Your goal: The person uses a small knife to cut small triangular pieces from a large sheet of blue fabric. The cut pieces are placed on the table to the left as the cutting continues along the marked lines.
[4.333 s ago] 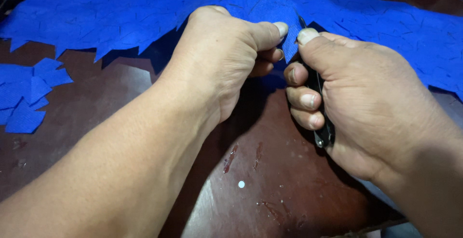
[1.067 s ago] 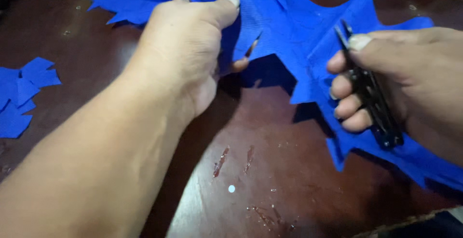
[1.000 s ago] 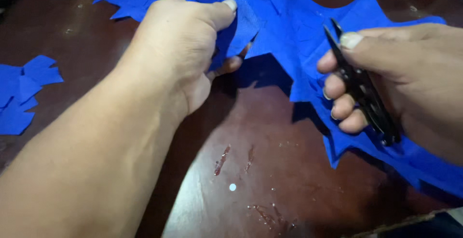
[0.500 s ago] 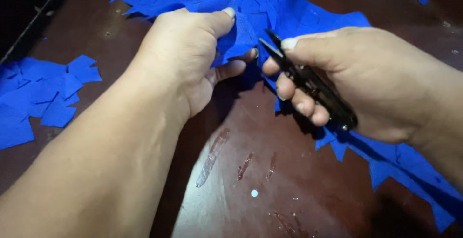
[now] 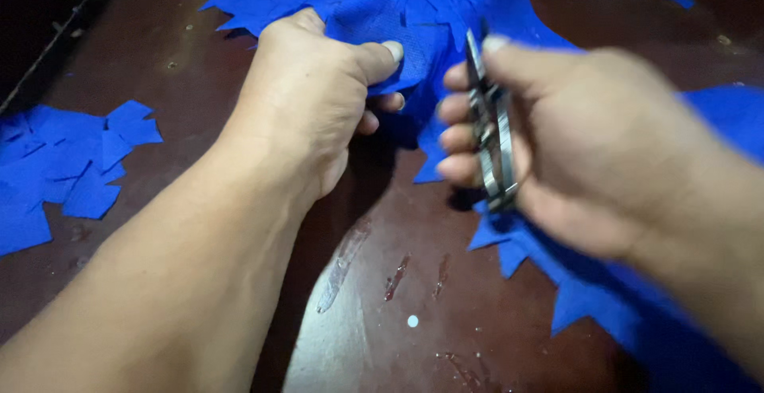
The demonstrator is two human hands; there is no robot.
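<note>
My left hand [image 5: 314,99] is closed on a bunched fold of the blue fabric [image 5: 382,11], thumb pressed on top, holding it just off the dark brown table [image 5: 374,297]. The sheet spreads across the far side and trails down the right, its edge jagged. My right hand [image 5: 573,146] is wrapped around the small metal snips [image 5: 489,134], blades pointing far, just right of my left thumb. That hand is blurred, so I cannot be sure how far the blades gape. The risk I see is my left thumb and fingertips [image 5: 390,103] sitting so near the tip: a slip could nick them. A loose pinch could also let the fabric sag and the cut wander. Blue offcuts [image 5: 72,162] lie at the left.
</note>
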